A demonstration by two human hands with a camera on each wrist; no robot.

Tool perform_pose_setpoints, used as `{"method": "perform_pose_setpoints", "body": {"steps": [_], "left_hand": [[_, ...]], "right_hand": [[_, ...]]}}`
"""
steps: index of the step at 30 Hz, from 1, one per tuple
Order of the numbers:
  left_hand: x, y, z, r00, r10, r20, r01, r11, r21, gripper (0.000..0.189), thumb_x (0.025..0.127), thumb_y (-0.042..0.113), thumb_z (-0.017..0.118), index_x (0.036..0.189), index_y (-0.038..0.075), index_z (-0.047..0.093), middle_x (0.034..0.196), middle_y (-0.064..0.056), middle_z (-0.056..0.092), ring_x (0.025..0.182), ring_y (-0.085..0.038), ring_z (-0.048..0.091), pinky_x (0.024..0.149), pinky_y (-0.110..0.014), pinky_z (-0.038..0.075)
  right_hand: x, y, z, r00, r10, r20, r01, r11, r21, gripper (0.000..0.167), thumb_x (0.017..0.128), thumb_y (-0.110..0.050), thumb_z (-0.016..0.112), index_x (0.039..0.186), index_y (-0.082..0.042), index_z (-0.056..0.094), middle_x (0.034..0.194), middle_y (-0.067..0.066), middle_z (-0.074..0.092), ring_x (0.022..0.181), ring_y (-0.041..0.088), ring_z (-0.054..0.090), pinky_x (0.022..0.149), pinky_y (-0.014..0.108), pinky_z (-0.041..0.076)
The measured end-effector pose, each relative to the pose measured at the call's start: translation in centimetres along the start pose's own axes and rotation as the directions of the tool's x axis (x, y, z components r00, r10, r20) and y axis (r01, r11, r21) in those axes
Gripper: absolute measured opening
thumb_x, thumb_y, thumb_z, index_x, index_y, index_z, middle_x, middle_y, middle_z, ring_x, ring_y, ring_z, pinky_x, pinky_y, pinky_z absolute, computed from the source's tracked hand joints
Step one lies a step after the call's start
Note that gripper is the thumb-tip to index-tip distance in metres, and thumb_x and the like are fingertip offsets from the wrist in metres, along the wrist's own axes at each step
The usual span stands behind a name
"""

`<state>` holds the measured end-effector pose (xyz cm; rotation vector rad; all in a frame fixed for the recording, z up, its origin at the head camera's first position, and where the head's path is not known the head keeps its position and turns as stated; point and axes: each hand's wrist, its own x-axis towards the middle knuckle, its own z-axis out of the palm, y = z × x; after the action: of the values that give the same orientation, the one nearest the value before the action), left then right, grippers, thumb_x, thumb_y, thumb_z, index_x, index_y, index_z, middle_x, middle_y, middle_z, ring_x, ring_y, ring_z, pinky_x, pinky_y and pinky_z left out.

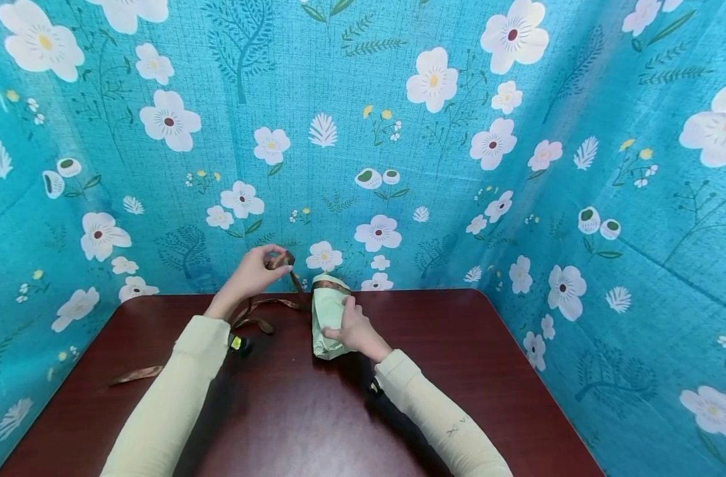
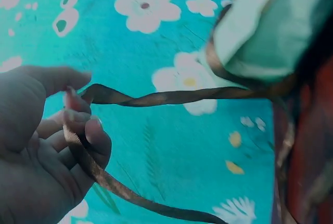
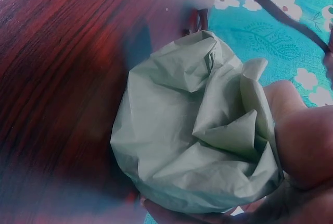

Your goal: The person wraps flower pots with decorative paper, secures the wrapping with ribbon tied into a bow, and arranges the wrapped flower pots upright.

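A package wrapped in pale green paper lies near the table's back edge, with a brown ribbon round its far end. My right hand grips the package from the right, thumb on the near side. In the right wrist view the package's folded, crumpled paper end faces the camera. Up and to the left, my left hand pinches the ribbon between thumb and fingers. The left wrist view shows one stretch of ribbon running fairly straight from these fingers to the package and another hanging down in a curve.
More ribbon lies in loops on the table between the left forearm and the package. A separate short ribbon piece lies at the table's left. The dark red table meets a blue flowered curtain behind.
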<state>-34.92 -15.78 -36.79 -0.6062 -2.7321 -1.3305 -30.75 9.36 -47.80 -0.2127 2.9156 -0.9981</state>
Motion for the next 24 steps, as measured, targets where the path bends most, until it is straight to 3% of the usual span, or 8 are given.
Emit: {"method": "perform_pose_setpoints", "body": {"steps": [5, 8, 14, 17, 20, 24], "left_hand": [[1.9, 2.2, 0.9, 0.992, 0.120, 0.037, -0.120, 0.993, 0.018, 0.044, 0.099, 0.016, 0.066, 0.139, 0.000, 0.057, 0.105, -0.015, 0.064, 0.083, -0.024, 0.059, 0.069, -0.035, 0.045], [2.9, 3.3, 1.8, 0.983, 0.167, 0.072, -0.168, 0.986, -0.001, 0.037, 0.102, 0.010, 0.061, 0.136, -0.002, 0.059, 0.118, -0.020, 0.065, 0.087, -0.028, 0.061, 0.070, -0.037, 0.048], [4.2, 5.2, 4.2, 0.974, 0.191, 0.122, -0.190, 0.982, -0.020, 0.032, 0.105, 0.009, 0.054, 0.135, -0.001, 0.061, 0.130, -0.020, 0.064, 0.113, -0.032, 0.064, 0.090, -0.044, 0.053], [4.7, 6.0, 5.2, 0.971, 0.188, 0.149, -0.187, 0.982, -0.023, 0.035, 0.105, 0.010, 0.054, 0.138, -0.001, 0.058, 0.134, -0.020, 0.062, 0.118, -0.033, 0.062, 0.094, -0.046, 0.053], [5.0, 6.7, 6.0, 0.964, 0.190, 0.188, -0.188, 0.982, -0.027, 0.038, 0.105, 0.011, 0.055, 0.142, 0.001, 0.056, 0.137, -0.019, 0.059, 0.114, -0.033, 0.063, 0.088, -0.042, 0.055], [5.2, 7.7, 6.9, 0.952, 0.187, 0.240, -0.177, 0.982, -0.065, 0.042, 0.104, 0.014, 0.057, 0.145, 0.003, 0.053, 0.135, -0.018, 0.059, 0.099, -0.030, 0.067, 0.073, -0.036, 0.055]], "right_hand": [[-0.1, -0.4, 0.0, 1.000, 0.006, -0.007, -0.006, 1.000, -0.020, 0.082, 0.086, -0.043, 0.080, 0.141, -0.004, 0.033, 0.121, 0.026, 0.052, 0.098, 0.042, 0.063, 0.087, 0.048, 0.054], [-0.3, -0.6, 0.1, 1.000, 0.003, -0.013, -0.004, 1.000, -0.027, 0.083, 0.085, -0.044, 0.080, 0.140, -0.003, 0.033, 0.120, 0.025, 0.053, 0.094, 0.040, 0.063, 0.084, 0.048, 0.054], [-0.4, -0.9, 0.4, 0.999, 0.010, -0.034, -0.012, 0.999, -0.045, 0.080, 0.083, -0.045, 0.082, 0.134, -0.004, 0.036, 0.115, 0.022, 0.058, 0.087, 0.037, 0.064, 0.078, 0.047, 0.054], [-0.5, -1.0, 0.4, 0.999, 0.007, -0.047, -0.009, 0.998, -0.054, 0.082, 0.081, -0.046, 0.083, 0.133, -0.004, 0.035, 0.107, 0.019, 0.065, 0.082, 0.033, 0.066, 0.074, 0.045, 0.055], [-0.6, -1.2, 0.3, 0.999, -0.004, -0.049, 0.001, 0.998, -0.059, 0.085, 0.081, -0.046, 0.084, 0.134, -0.003, 0.034, 0.102, 0.018, 0.068, 0.080, 0.032, 0.068, 0.072, 0.046, 0.055], [-0.6, -1.1, 0.3, 0.999, -0.015, -0.049, 0.012, 0.997, -0.076, 0.089, 0.081, -0.049, 0.083, 0.138, 0.000, 0.034, 0.112, 0.020, 0.066, 0.089, 0.035, 0.069, 0.077, 0.049, 0.057]]}}
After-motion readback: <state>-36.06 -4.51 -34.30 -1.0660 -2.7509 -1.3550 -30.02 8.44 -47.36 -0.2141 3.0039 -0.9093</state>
